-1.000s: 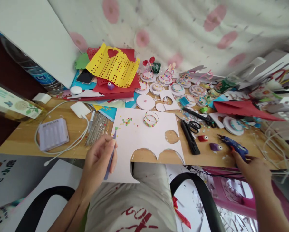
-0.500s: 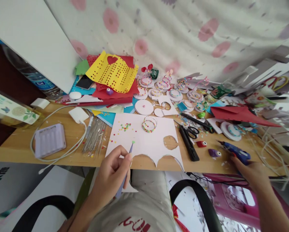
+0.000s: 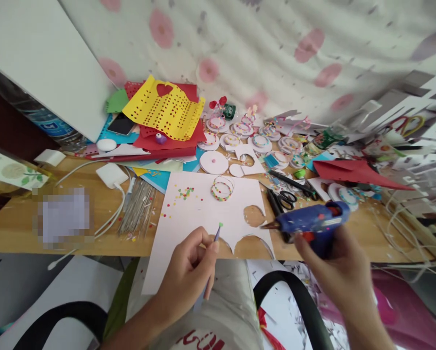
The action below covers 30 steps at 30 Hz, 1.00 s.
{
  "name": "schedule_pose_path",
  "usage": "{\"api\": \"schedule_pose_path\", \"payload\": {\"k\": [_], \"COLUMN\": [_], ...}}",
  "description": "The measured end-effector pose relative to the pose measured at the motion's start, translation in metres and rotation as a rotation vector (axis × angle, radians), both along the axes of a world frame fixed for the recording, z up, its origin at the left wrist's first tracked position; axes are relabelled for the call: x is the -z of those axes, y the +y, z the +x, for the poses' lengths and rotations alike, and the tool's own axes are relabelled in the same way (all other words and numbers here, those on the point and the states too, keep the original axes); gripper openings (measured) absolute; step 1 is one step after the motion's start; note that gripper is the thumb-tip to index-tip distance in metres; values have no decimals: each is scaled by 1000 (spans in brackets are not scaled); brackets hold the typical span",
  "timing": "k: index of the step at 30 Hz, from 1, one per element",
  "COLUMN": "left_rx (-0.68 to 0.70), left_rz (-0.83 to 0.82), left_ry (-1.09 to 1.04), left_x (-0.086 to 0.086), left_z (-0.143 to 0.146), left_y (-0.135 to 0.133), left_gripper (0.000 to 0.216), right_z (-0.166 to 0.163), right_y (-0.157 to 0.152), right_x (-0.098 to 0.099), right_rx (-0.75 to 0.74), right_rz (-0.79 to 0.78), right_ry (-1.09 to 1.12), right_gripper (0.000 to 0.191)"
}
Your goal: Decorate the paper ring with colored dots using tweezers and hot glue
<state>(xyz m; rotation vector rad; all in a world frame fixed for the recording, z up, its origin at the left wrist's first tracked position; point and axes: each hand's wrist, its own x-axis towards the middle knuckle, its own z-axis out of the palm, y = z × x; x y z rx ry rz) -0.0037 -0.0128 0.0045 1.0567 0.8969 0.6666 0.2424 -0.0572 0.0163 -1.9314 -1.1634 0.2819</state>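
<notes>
My left hand (image 3: pixel 188 277) pinches a thin purple stick tool (image 3: pixel 212 248) with a tiny green dot on its tip, held over the near edge of a white card sheet (image 3: pixel 199 209) with round cut-outs. A beaded ring (image 3: pixel 222 188) and loose coloured dots (image 3: pixel 184 193) lie on that sheet. My right hand (image 3: pixel 340 272) grips a blue hot glue gun (image 3: pixel 308 222), lifted above the table edge with its nozzle pointing left toward the stick's tip.
On the wooden table (image 3: pixel 21 228) are black scissors (image 3: pixel 281 198), white paper discs with bead rings (image 3: pixel 239 133), a yellow punched sheet on red paper (image 3: pixel 163 109), a white charger with cable (image 3: pixel 110 174), a bundle of thin wires (image 3: pixel 137 206), a red paper cone (image 3: pixel 352 171). A black chair arm (image 3: pixel 298 301) is below.
My right hand has taken the glue gun off the table at the right and brought it left toward the middle. My left hand moved right and nearer with the stick tool.
</notes>
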Motion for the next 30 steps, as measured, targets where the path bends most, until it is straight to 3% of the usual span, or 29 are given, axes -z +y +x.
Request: {"api": "schedule_pose_path", "payload": {"k": [4,11,30], "left_rx": [-7,4,2], "left_rz": [4,-17,-34], "left_ry": [-34,-60,-40], "left_x": [2,2,1], "left_z": [1,0,5], "left_y": [2,2,6], "left_gripper": [37,38,39], "right_z": [-33,-36,-31], "right_y": [16,21,16], "right_x": [6,9,10], "right_rx": [-129,-205,-189], "right_rz": [70,115,48], "right_ry": [-208,-427,-450], "right_gripper": [21,20,27]}}
